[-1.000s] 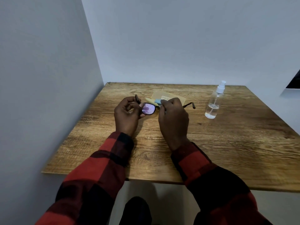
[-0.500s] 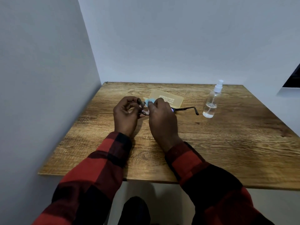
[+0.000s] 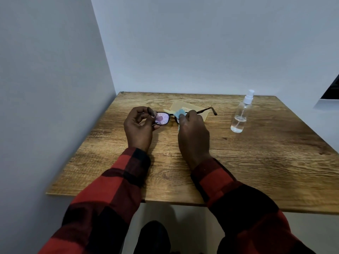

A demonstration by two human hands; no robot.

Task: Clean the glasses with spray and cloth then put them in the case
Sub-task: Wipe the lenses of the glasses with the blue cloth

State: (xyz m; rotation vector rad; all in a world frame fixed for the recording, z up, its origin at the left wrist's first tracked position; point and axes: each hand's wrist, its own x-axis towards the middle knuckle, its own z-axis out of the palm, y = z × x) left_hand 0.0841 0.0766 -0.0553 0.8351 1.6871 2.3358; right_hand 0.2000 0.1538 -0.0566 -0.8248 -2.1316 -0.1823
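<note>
Step in hand: a person is wiping the right lens of a pair of dark-framed glasses (image 3: 165, 118) with a pale blue cloth (image 3: 178, 113), held just above the wooden counter (image 3: 256, 162).
Left hand (image 3: 140, 127): its fingers are curling round the left end of the frame, pinching it steady; the left lens is showing a pinkish reflection.
Right hand (image 3: 193, 132): its fingers are pressing the cloth onto the lens, which is hidden behind them.
Next move, as a judgement: wiping looks unfinished; afterwards the temples need folding before casing.
Case: a flat tan pouch (image 3: 180, 106), probably the case, is lying just behind the glasses.
Around: a clear spray bottle (image 3: 241, 114) is standing upright, well apart to the right.
In the way: nothing appears to be blocking the pouch.
</note>
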